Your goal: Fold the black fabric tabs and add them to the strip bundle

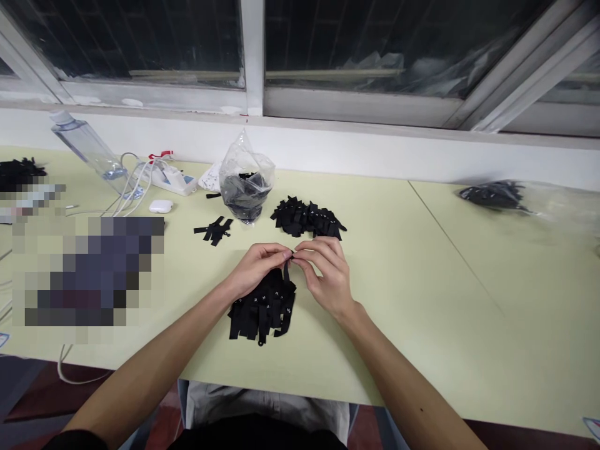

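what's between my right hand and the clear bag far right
In the head view, only tabletop, crossed by a thin dark line, lies between your right hand and that bag.

A workshop-like room, by its look. Black strips (263,309) lie heaped and bagged on a long counter (422,300) below far windows (384,44).

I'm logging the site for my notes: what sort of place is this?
Probably an indoor workroom, though it could be an ordinary desk area. Piles of black strips lie on a long pale table, a power strip with cables sits toward the back, and windows line the wall.
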`<state>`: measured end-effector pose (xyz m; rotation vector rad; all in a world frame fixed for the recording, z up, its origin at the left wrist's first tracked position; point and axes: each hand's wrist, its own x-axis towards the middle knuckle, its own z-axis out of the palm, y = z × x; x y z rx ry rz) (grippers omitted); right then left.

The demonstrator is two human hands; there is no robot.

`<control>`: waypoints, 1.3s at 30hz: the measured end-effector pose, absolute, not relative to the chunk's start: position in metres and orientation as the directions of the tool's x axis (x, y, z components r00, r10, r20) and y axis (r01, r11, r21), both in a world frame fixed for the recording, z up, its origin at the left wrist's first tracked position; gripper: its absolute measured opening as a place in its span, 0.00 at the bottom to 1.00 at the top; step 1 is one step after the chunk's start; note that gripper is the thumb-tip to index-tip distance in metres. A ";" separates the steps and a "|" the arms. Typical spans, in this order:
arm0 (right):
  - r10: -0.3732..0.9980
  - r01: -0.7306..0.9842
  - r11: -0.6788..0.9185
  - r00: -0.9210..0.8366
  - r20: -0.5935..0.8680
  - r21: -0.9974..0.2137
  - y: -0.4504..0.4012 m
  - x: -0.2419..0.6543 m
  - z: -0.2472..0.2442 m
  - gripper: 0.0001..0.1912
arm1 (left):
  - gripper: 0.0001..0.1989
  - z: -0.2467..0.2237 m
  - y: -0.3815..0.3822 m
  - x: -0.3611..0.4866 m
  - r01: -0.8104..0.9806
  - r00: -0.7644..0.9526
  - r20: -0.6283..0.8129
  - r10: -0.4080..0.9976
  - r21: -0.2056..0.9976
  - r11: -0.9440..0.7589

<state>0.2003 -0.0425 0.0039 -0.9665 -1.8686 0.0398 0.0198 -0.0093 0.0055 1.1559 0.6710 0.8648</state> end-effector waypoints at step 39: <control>0.638 0.628 0.648 -0.138 0.757 -0.431 -0.043 0.201 0.003 0.06 | 0.12 0.009 -0.017 0.016 0.124 0.415 0.458 0.786 0.828 -0.548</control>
